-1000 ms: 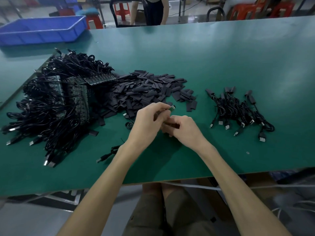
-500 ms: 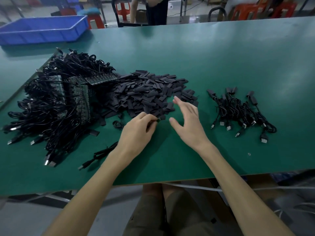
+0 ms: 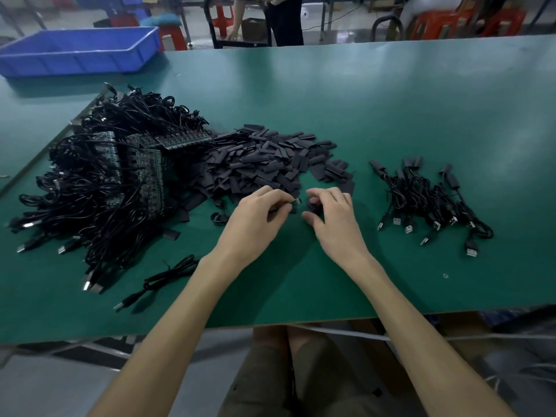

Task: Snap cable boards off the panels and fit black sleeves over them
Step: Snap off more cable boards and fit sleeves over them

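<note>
The left hand (image 3: 258, 218) pinches a small board (image 3: 296, 201) between thumb and fingertips, its bare end pointing right toward the other hand. The board's cable (image 3: 162, 278) trails back across the table (image 3: 391, 115) toward the near edge. The right hand (image 3: 334, 218) has its fingers curled over a black sleeve (image 3: 314, 206) with the thumb beneath, probably to hold its mouth facing the board. The two parts sit close but look just apart, so the fitting seems about to begin.

The loose sleeves (image 3: 264, 164) are heaped just beyond the hands, within easy reach. The panels (image 3: 135, 164), tangled in their cables, fill the left side of the table. The sleeved cables (image 3: 430, 203) lie to the right, well apart from the raw stock, likely so that finished pieces stay separate. A blue bin (image 3: 81, 52) stands at the far left corner.
</note>
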Demonstrator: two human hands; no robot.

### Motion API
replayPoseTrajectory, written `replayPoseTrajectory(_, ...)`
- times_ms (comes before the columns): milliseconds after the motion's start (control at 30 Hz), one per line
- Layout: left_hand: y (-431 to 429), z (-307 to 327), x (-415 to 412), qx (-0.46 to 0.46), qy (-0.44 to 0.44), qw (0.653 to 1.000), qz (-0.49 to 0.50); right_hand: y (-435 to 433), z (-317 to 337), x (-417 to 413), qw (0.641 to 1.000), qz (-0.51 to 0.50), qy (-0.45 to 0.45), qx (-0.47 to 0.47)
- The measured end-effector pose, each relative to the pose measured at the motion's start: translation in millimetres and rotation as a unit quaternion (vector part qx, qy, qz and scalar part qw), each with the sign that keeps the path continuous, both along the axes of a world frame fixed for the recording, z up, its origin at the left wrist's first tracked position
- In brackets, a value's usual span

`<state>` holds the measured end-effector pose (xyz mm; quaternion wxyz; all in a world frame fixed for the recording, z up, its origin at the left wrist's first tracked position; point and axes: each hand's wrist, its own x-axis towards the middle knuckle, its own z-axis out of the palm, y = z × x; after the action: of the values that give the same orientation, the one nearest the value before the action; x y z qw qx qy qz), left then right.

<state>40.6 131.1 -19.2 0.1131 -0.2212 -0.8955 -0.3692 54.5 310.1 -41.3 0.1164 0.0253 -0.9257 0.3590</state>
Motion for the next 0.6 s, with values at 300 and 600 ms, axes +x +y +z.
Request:
replayPoseTrajectory(300, 10, -13, -4, -0.012, -0.009, 1.000, 0.003, 7, 5, 2, 0.995, -0.037, 0.009, -0.096)
replayPoseTrajectory(600, 2, -12, -11, -0.063, -0.020, 0.997, -0.026, 10, 8, 8, 0.992, -0.046, 0.019, -0.115)
